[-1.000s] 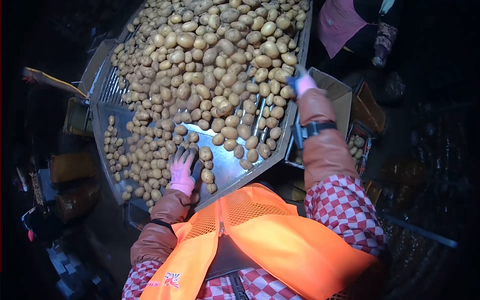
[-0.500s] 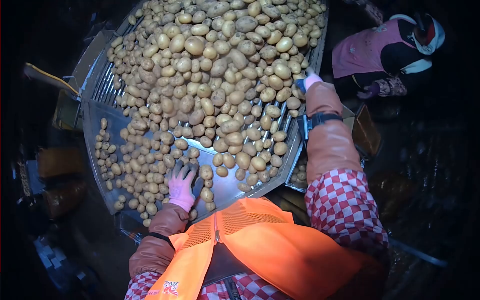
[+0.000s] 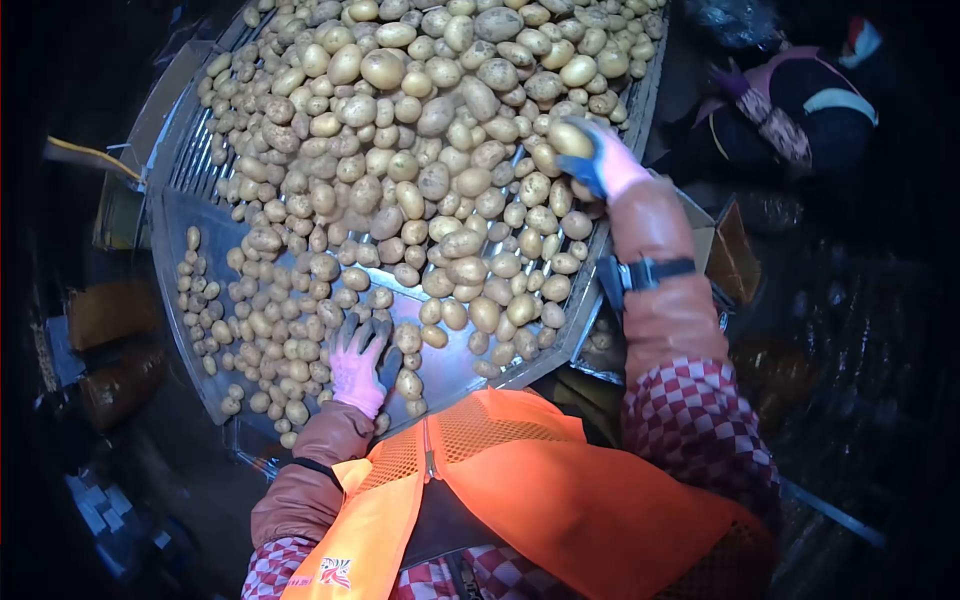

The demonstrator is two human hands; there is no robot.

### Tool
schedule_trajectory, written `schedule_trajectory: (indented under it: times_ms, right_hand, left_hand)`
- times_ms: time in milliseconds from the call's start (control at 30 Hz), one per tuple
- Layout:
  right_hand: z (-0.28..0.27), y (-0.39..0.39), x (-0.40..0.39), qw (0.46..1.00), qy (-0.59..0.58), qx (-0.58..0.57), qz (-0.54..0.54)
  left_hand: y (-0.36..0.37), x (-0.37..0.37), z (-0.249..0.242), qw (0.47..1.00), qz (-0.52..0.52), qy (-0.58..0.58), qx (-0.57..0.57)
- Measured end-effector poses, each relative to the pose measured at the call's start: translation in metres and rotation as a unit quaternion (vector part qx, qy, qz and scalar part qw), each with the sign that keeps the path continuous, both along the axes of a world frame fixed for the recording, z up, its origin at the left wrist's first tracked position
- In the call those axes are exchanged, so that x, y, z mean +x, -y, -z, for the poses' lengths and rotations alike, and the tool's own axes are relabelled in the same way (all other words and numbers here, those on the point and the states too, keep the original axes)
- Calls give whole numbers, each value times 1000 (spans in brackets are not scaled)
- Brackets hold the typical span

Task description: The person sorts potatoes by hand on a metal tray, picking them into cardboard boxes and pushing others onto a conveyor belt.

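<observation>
Many potatoes (image 3: 385, 70) cover a slatted metal table and its smooth tray (image 3: 455, 365). My left hand (image 3: 358, 365), in a pink and grey glove, rests with fingers spread against small potatoes at the tray's lower middle. My right hand (image 3: 600, 165), gloved in pink and blue, is closed round a large yellowish potato (image 3: 570, 139) at the right side of the heap. Part of that potato is hidden by the fingers.
A co-worker (image 3: 800, 100) bends over at the upper right. Beside the table's raised right rim (image 3: 640, 100) is an open cardboard box (image 3: 732, 255). Brown containers (image 3: 115, 312) stand at the left, below a yellow cord (image 3: 95, 156).
My right hand has come inward from the table's right edge and taken hold of a large potato. My left hand remains among the small potatoes. The co-worker has shifted and bent over.
</observation>
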State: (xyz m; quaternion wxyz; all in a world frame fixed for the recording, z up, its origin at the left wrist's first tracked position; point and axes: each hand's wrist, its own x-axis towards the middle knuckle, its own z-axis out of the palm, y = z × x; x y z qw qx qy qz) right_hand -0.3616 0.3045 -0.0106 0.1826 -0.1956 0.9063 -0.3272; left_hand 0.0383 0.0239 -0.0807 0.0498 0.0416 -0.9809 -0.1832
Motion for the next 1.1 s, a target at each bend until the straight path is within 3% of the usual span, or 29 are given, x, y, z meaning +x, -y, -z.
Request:
schedule_trajectory:
  times_ms: [67, 100, 133, 200, 267, 300, 333, 400, 467, 500, 533, 567, 633, 667, 700, 767, 833, 1000, 1067, 1100]
  right_hand:
    - [-18, 39, 2, 972, -27, 231, -44]
    - [-35, 57, 10, 959, -11, 281, -33]
    - [-8, 49, 2, 970, -57, 233, 29]
    - [50, 37, -26, 997, 9, 80, 17]
    - [8, 31, 12, 995, -26, -95, 30]
    - [15, 27, 38, 945, 94, -298, 95]
    - [27, 15, 60, 837, 201, -486, 154]
    - [59, -32, 112, 744, 366, -539, 149]
    - [44, -66, 164, 649, 316, -657, 215]
    - [10, -76, 189, 646, 218, -677, 277]
    - [44, -135, 195, 633, 251, -700, 216]
    - [35, -175, 205, 636, 243, -707, 194]
    - [43, -266, 229, 589, 227, -720, 286]
    - [43, -308, 238, 615, 187, -675, 363]
    - [36, -339, 246, 552, 259, -690, 390]
    - [56, -408, 246, 602, 257, -612, 445]
    - [39, -431, 253, 650, 297, -520, 468]
    - [100, -406, 227, 740, 80, -305, 594]
    - [107, -357, 191, 726, 73, -382, 567]
    - [100, -307, 187, 682, 115, -492, 529]
  left_hand:
    - [1, 0, 0, 1000, 2, -6, -8]
    - [2, 1, 3, 1000, -1, -8, -11]
    - [1, 3, 6, 1000, -2, -8, -14]
    - [1, 6, 8, 1000, -1, -11, -17]
    - [-1, 6, 8, 1000, 8, -13, -19]
    - [0, 8, 10, 1000, 14, -10, -22]
    - [0, 9, 11, 1000, 15, -15, -20]
    - [-1, 8, 14, 999, 22, -27, -13]
    - [1, 10, 20, 999, 28, -39, -25]
    - [0, 11, 20, 998, 30, -36, -33]
    - [0, 10, 19, 998, 30, -35, -42]
    - [1, 11, 21, 998, 27, -35, -45]
    - [1, 12, 27, 998, 17, -36, -49]
    - [1, 13, 28, 998, 16, -37, -51]
    - [1, 13, 29, 998, 15, -38, -53]
    - [0, 14, 29, 998, 14, -42, -53]
    - [-3, 15, 27, 997, 18, -50, -57]
    - [7, 21, 39, 998, 17, -32, -57]
    - [2, 23, 34, 998, -2, -8, -62]
    - [1, 22, 36, 997, -6, -7, -79]
